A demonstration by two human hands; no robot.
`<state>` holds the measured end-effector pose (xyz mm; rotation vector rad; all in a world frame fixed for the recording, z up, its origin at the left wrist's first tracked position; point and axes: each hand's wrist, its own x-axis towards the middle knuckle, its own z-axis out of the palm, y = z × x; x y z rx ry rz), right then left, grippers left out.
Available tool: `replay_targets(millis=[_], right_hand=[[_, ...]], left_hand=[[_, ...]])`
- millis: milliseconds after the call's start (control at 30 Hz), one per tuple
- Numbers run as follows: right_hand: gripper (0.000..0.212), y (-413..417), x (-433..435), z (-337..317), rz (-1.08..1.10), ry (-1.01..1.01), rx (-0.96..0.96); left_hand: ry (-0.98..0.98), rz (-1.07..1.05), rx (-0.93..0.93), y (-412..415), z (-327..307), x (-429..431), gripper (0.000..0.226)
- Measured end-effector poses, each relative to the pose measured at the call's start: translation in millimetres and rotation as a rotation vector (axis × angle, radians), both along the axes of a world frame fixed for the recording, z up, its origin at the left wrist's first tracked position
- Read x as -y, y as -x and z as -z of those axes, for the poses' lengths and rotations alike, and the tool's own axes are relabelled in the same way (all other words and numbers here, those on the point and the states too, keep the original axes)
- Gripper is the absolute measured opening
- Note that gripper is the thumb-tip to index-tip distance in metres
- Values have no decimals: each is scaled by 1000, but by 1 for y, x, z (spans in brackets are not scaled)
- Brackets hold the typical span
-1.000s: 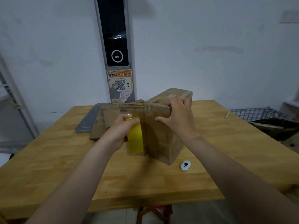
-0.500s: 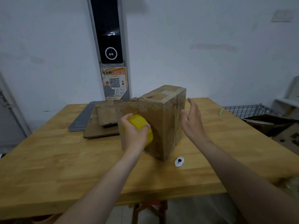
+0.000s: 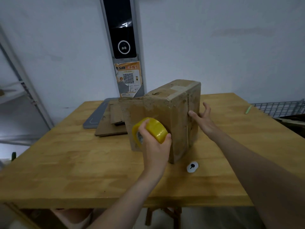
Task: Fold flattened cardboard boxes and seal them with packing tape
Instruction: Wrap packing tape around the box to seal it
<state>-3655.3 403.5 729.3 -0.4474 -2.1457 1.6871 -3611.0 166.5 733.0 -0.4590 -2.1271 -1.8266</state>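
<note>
The left hand (image 3: 154, 146) grips the yellow tape roll (image 3: 151, 129), thumb on one side and fingers wrapped over the rim, pressing it against the near face of the box (image 3: 166, 113). The box stands upright on the table (image 3: 66, 162), just beyond the roll. The right hand (image 3: 202, 119) is spread, fingers apart, its thumb touching the box's right side; it holds nothing. Left of the roll and behind it lie flat cardboard sheets (image 3: 112, 128) on a grey pad (image 3: 94, 118). Below the right hand, near the box's bottom corner, sits a small white disc (image 3: 192, 166). Far right of that hand lies a green pen (image 3: 248, 109).
</note>
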Motion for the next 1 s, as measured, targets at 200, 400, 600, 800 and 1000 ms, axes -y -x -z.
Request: replay_targets(millis=[200,400,600,800,1000], right_hand=[[128,4,18,15,-51,-38,-20],[122,-12,53,13,3,-215,-87],[120,-19,105,-45,83,-355,-213],[85,-30,163,-108,164,-588,-134],[79,-37,198,-132,192,-730,89]], left_hand=[[-54,-28,99,1,13,3,67],[-133,-41,182,8,5,29,61],[-133,-107,71,31,-55,72,59],[-15,-127,-45,61,-116,129,58],[167,-37,3,83,-126,158,69]])
